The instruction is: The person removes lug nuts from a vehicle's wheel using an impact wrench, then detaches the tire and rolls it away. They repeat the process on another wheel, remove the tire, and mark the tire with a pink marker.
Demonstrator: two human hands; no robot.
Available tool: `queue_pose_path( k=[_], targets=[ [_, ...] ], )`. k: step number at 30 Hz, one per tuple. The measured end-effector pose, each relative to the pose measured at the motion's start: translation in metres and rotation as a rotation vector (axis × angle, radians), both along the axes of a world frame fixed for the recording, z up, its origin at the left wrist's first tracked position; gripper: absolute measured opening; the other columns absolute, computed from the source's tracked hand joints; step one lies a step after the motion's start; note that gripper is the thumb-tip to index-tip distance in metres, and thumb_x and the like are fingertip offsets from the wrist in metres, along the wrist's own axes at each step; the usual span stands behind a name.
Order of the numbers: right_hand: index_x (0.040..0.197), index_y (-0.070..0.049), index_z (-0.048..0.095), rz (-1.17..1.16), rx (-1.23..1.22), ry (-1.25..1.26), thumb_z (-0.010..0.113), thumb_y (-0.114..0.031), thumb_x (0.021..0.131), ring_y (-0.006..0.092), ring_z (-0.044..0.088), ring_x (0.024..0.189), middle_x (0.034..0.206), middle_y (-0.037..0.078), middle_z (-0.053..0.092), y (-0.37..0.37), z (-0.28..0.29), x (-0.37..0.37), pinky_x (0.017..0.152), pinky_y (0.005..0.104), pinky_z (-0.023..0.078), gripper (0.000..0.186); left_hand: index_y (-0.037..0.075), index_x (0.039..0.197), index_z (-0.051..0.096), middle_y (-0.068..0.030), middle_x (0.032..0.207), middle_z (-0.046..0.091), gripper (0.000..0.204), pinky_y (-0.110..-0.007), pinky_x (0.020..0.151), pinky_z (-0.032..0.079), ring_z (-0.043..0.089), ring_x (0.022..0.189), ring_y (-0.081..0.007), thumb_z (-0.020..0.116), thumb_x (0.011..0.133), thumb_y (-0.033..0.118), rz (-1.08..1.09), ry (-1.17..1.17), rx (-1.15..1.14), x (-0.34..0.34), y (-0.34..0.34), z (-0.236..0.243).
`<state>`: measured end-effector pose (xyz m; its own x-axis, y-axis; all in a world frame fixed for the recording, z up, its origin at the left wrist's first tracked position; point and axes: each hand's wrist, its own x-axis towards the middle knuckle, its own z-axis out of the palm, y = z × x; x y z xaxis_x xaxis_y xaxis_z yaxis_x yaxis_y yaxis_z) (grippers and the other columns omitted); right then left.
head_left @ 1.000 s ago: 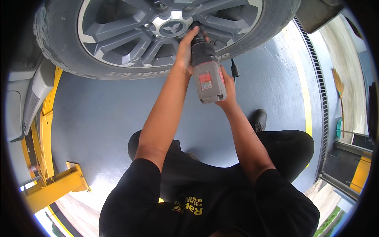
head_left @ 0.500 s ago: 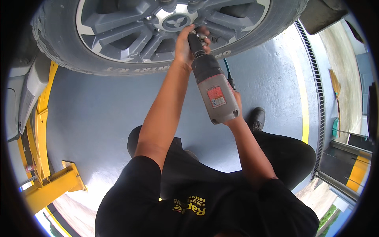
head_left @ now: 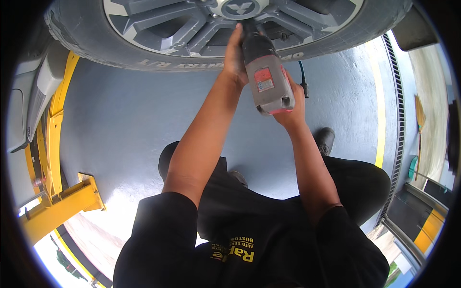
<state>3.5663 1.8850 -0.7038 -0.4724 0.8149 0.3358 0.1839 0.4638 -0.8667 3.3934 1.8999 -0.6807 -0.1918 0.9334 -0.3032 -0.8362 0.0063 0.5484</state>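
Observation:
A grey and black impact wrench (head_left: 268,79) points up at the alloy wheel (head_left: 192,29), its dark nose at the spokes just below the round centre cap (head_left: 239,7). My right hand (head_left: 294,103) is wrapped round its handle, mostly behind the tool's body. Along the left side of the nose lies my left hand (head_left: 234,57), thumb stretched toward the hub and the other fingers hidden behind the tool. Whether the socket sits on a lug nut is hidden. The tyre (head_left: 168,65) curves across the top of the view.
A dark air hose (head_left: 304,79) hangs beside the wrench. Yellow lift arms (head_left: 57,211) stand at the left, near grey vehicle bodywork (head_left: 50,72). My boot (head_left: 324,139) rests on the grey floor. Farther right are a drain grate (head_left: 401,105) and a broom (head_left: 420,117).
The wrench and both hands have moved up and forward, bringing the nose to the wheel. The left hand's fingers, visible round the socket before, are now mostly hidden. The wheel sits higher in view.

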Motion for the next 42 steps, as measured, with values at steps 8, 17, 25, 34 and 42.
queue_pose_path(
  k=[8, 17, 25, 34, 42],
  targets=[
    [0.109, -0.001, 0.055, 0.009, 0.183, -0.039, 0.072, -0.023, 0.077, 0.0426, 0.063, 0.072, 0.076, 0.017, 0.063, 0.026, -0.038, -0.044, 0.062, 0.0455, 0.049, 0.043, 0.012, 0.108, 0.060, -0.0029, 0.100, 0.060, 0.049, -0.042, 0.066, 0.055, 0.064, 0.079, -0.0216, 0.055, 0.093, 0.058, -0.181, -0.353, 0.339, -0.043, 0.035, -0.038],
    [0.121, 0.001, 0.054, 0.133, -0.054, 0.228, 0.076, -0.018, 0.075, 0.0390, 0.067, 0.074, 0.083, 0.020, 0.066, 0.025, -0.058, -0.066, 0.066, 0.0388, 0.053, 0.055, 0.011, 0.113, 0.065, -0.0027, 0.096, 0.058, 0.050, -0.035, 0.073, 0.049, 0.056, 0.086, -0.0182, 0.059, 0.093, 0.057, -0.157, -0.322, 0.290, -0.048, 0.047, -0.032],
    [0.109, -0.002, 0.053, 0.091, -0.046, 0.129, 0.071, -0.020, 0.077, 0.0430, 0.062, 0.071, 0.076, 0.020, 0.063, 0.009, -0.051, -0.049, 0.061, 0.0441, 0.049, 0.041, 0.013, 0.123, 0.060, -0.0009, 0.099, 0.056, 0.067, -0.034, 0.075, 0.051, 0.057, 0.087, -0.0160, 0.058, 0.087, 0.070, -0.100, -0.213, 0.307, -0.039, 0.026, -0.039],
    [0.117, -0.003, 0.054, 0.021, -0.039, 0.042, 0.071, -0.017, 0.075, 0.0435, 0.063, 0.074, 0.078, 0.020, 0.065, -0.037, -0.046, -0.029, 0.064, 0.0431, 0.050, 0.047, 0.011, 0.125, 0.060, -0.0016, 0.098, 0.058, 0.073, -0.033, 0.069, 0.052, 0.057, 0.083, -0.0157, 0.054, 0.087, 0.073, 0.008, -0.033, 0.124, -0.025, -0.013, -0.028],
    [0.119, -0.004, 0.060, 0.147, -0.267, -0.062, 0.075, -0.013, 0.076, 0.0218, 0.067, 0.081, 0.090, 0.010, 0.070, -0.072, -0.018, 0.010, 0.073, 0.0307, 0.052, 0.046, 0.006, 0.116, 0.063, -0.0066, 0.098, 0.065, 0.049, -0.032, 0.059, 0.051, 0.062, 0.084, -0.0202, 0.053, 0.097, 0.051, -0.104, -0.213, 0.248, -0.063, -0.019, -0.048]
  ],
)
